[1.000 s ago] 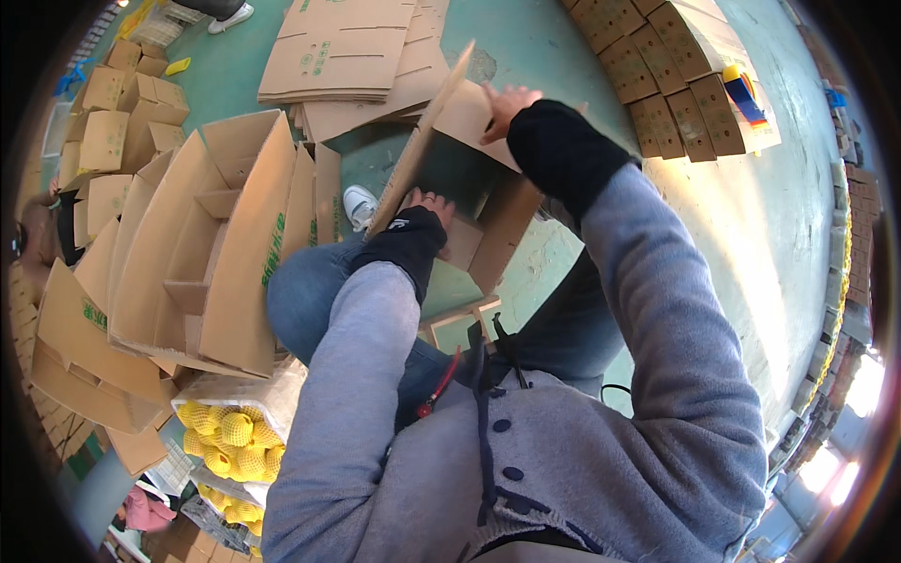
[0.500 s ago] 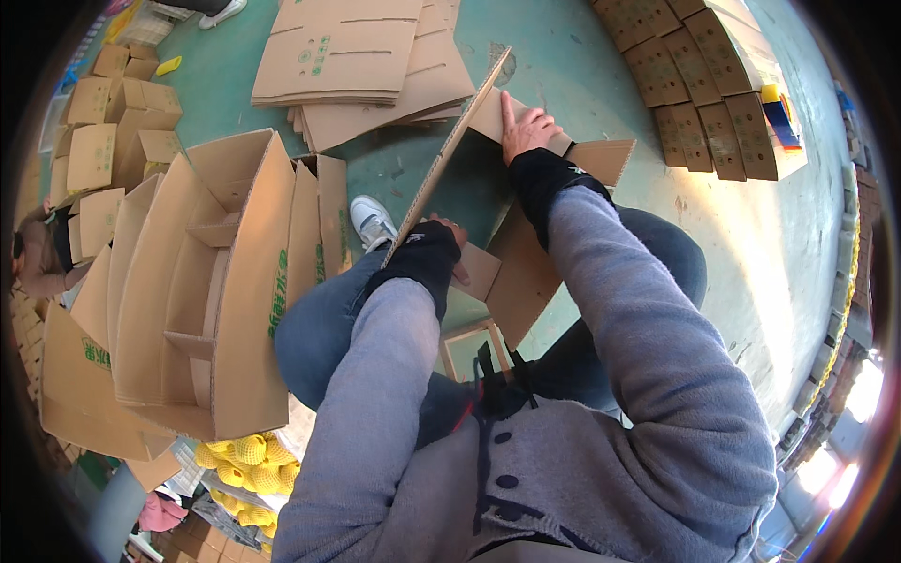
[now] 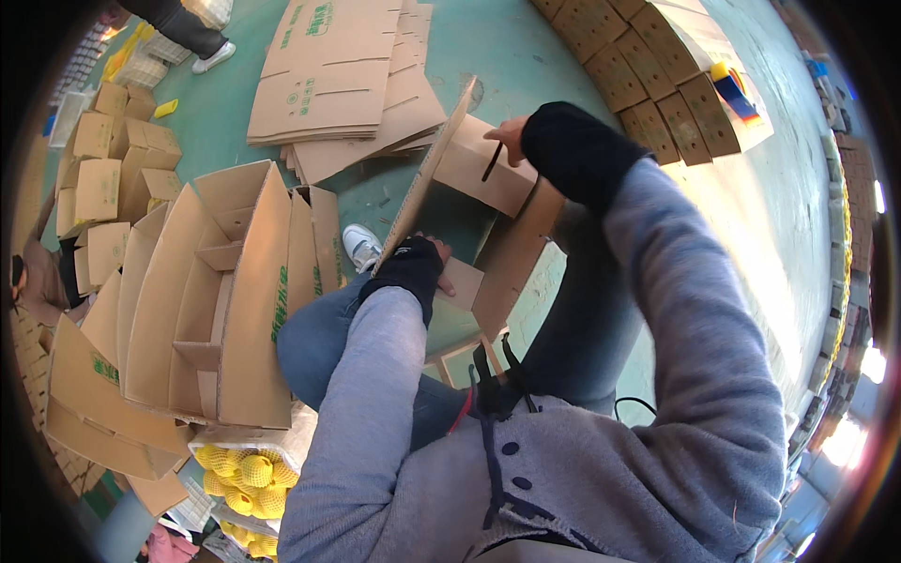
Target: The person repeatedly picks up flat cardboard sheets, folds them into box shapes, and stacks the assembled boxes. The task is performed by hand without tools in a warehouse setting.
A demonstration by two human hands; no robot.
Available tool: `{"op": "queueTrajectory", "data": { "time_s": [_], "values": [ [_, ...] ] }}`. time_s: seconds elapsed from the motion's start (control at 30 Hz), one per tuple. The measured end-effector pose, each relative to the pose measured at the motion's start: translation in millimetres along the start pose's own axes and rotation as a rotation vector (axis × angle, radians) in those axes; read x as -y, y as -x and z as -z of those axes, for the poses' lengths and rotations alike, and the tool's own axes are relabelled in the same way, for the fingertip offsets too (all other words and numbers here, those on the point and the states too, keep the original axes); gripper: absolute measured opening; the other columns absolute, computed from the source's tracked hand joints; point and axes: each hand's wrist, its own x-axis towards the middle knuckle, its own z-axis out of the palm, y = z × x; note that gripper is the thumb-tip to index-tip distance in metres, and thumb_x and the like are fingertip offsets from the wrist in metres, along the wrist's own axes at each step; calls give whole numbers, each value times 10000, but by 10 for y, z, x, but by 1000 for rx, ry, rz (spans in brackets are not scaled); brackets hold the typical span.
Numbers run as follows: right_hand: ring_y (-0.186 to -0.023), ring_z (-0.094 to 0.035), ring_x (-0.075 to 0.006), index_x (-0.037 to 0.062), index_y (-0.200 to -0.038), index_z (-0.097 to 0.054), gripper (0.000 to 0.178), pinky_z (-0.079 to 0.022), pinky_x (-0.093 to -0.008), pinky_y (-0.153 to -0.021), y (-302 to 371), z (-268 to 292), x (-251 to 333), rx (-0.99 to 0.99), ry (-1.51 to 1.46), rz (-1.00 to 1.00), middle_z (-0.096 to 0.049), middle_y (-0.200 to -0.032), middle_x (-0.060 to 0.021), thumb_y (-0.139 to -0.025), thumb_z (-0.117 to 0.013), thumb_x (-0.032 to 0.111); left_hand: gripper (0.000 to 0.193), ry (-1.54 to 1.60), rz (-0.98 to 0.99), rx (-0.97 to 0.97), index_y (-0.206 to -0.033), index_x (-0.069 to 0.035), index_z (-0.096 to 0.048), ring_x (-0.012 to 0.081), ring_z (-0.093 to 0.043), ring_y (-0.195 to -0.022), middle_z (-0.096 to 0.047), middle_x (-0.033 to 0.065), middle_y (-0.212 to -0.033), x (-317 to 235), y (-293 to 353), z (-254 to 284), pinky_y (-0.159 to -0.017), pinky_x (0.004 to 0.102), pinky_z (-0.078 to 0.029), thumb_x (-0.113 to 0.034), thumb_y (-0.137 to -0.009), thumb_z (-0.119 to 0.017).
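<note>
Just above the middle, a part-folded corrugated carton stands open, its long wall on the nine-o'clock side. The left hand reaches inside it, thumb apart from the fingers; the black cuff hides too much to tell whether it grips anything. At one o'clock the right hand touches the end flap beside a narrow dark slot (the fingers are bent, but whether they are clamped on the board cannot be told).

Green lettering and small pictograms mark the stack of flat carton blanks at eleven o'clock. Larger green characters run along the side of the divided carton at nine o'clock, where crosswise partitions form compartments. Between seven and eight, a white container holds round pieces in yellow foam netting. Stacked closed cartons, toward half past one, carry a yellow, blue and orange roll.
</note>
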Motion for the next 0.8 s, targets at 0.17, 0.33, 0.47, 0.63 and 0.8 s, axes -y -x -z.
{"op": "queueTrajectory", "data": {
  "time_s": [0.17, 0.33, 0.47, 0.63, 0.8],
  "values": [
    [-1193, -523, -249, 280, -1351, -493, 795, -418, -393, -939, 879, -379, -92, 65, 209, 221, -580, -1264, -72, -600, -752, 248, 932, -105, 49, -153, -1212, -81, -561, 324, -392, -1300, -515, 159, -1315, -94, -16, -130, -1082, 515, -247, -681, -524, -749],
    [-1095, -585, -246, 240, -1263, -596, 647, -424, -430, -931, 855, -706, -36, 137, 42, 443, -646, -1162, -63, -714, -713, 561, 915, -204, -3, -395, -1332, -108, -474, 316, -349, -1349, -447, 162, -1396, -208, 16, -261, -1099, 555, -210, -554, -590, -770],
    [-1213, -519, -288, 60, -1328, -510, 918, -391, -361, -1038, 1014, -774, -15, 335, -250, 603, -546, -1323, -124, -682, -677, 691, 807, -135, 81, -379, -1341, -121, -466, 295, -349, -1356, -404, 142, -1443, -221, 151, -331, -1102, 560, -212, -425, -651, -754],
    [-934, -643, -272, 178, -1075, -702, 639, -480, -363, -841, 1172, -704, 170, -27, 143, 494, -698, -979, -87, -711, -639, 700, 705, -64, 87, -311, -1307, -141, -508, 259, -332, -1367, -454, 96, -1396, -280, 155, -294, -1103, 590, -199, -381, -679, -723],
    [-761, -656, -269, 104, -859, -737, 601, -502, -405, -691, 719, -628, 396, -235, 28, 416, -682, -790, -139, -724, -633, 680, 344, 294, 190, -612, -1104, -87, -648, 337, -560, -1083, -610, 166, -1145, -471, 245, -93, -930, 406, -440, -131, -768, -590]
  ]
}}
